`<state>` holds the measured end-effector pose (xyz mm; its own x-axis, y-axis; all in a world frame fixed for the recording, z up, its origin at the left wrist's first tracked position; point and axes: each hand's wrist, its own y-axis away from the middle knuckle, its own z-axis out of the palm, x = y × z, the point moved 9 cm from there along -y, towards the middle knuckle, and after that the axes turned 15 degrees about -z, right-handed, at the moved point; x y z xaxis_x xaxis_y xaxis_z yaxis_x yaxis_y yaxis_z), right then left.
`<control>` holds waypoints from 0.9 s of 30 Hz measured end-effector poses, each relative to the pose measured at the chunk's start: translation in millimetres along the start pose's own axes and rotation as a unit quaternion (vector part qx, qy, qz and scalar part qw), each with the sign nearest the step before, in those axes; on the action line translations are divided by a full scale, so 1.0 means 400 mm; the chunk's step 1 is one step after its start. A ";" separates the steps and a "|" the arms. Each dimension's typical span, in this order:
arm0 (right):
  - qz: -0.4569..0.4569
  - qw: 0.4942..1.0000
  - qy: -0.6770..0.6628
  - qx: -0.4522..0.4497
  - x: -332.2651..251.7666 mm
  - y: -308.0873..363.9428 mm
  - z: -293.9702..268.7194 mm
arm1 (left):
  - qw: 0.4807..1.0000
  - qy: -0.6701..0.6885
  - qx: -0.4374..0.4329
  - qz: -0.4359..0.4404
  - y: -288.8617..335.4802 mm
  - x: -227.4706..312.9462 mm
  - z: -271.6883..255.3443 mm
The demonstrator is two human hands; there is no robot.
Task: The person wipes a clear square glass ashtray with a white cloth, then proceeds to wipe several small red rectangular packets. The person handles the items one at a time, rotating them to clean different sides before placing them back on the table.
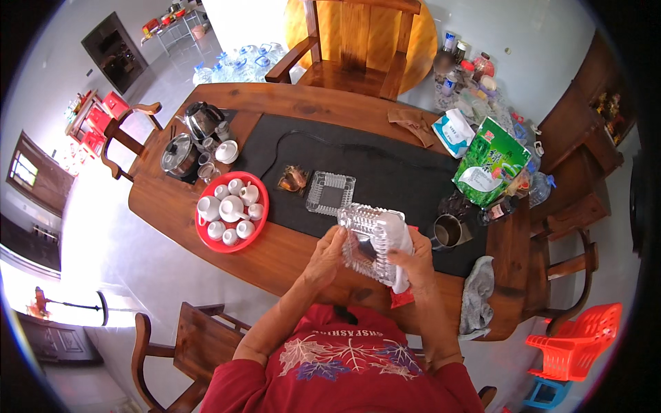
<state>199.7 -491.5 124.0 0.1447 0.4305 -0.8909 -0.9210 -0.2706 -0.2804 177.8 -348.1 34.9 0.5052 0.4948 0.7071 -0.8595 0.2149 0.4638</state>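
Observation:
A square clear-glass ashtray is held tilted in front of my chest, above the near edge of the tea table. My left hand grips its left rim, thumb on top. With a crumpled white tissue in it, my right hand presses against the ashtray's right side. Just beyond, a second glass ashtray rests on the black table mat. Left of that lies a small clear dish of brownish scraps. Something red shows partly beneath my right hand.
A red tray of white cups and teapots sits at left, near a kettle and a lidded pot. At right are a green bag, a tissue pack, a metal cup and a grey towel. Wooden chairs surround the table.

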 end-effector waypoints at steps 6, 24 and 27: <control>-0.139 0.880 0.412 -0.189 -0.009 0.026 0.109 | 0.946 0.204 -0.174 -0.182 0.066 -0.020 0.118; -0.316 0.751 0.571 -0.102 -0.073 -0.015 0.176 | 0.938 0.252 -0.203 -0.123 0.080 -0.017 0.128; -0.296 0.628 0.708 -0.129 -0.072 -0.017 0.176 | 0.926 0.269 -0.242 -0.110 0.084 -0.001 0.138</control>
<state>176.5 -441.2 176.7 0.7792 -0.6263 0.0225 -0.4909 -0.6323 -0.5993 152.9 -387.7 79.6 0.6726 0.7140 0.1943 -0.7400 0.6482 0.1796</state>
